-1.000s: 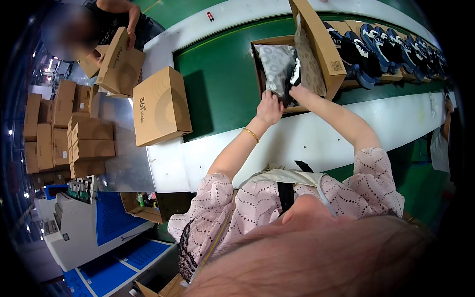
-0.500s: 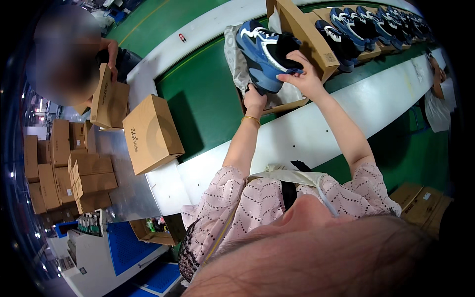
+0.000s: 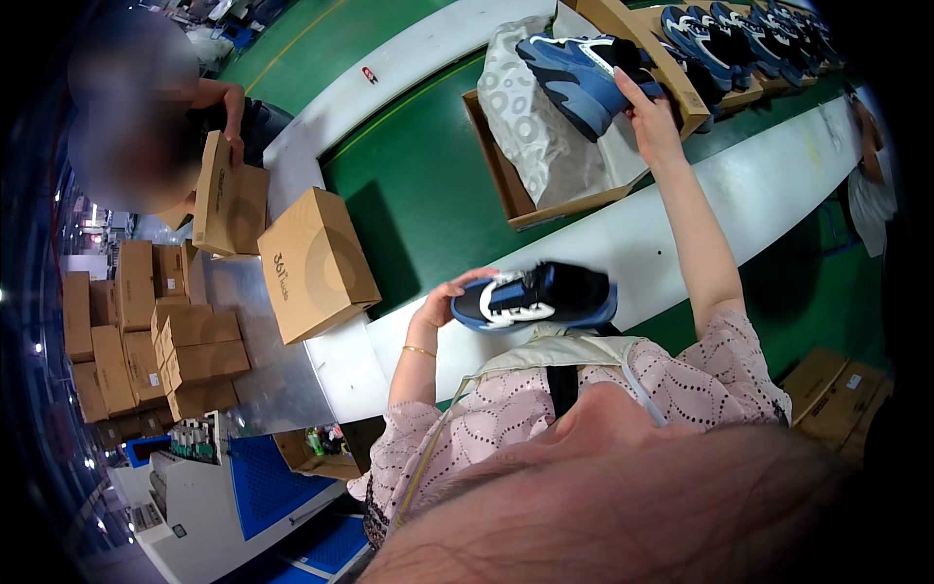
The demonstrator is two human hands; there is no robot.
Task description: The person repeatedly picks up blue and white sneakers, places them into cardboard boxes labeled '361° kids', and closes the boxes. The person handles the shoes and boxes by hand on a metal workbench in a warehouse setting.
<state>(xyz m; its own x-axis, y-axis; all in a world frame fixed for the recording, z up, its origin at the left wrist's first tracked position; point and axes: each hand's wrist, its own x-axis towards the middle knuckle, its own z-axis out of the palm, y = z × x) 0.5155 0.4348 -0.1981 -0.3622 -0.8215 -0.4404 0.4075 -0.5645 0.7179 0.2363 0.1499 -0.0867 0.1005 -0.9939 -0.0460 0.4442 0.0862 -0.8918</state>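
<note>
Drawn back toward the pink blouse (image 3: 681,362) since the earlier frame: left hand (image 3: 441,304), with the near shoe (image 3: 530,300). Left grip curls over its toe, seemingly to keep it level; laces up, heel to 3 o'clock. Right hand (image 3: 652,127) at 1 o'clock: grip closed about the heel of the far shoe (image 3: 579,83), toe tilted toward 10; the collar likely gives an easy hold. Below it, at 12, crumpled patterned paper (image 3: 535,112) in the open box (image 3: 559,211), lid (image 3: 689,100) raised, apparently leaving the mouth clear. White desk (image 3: 705,216) edge beneath near shoe. Closed carton (image 3: 321,268) at 10. Shoe row (image 3: 699,34) at 1, farther out.
</note>
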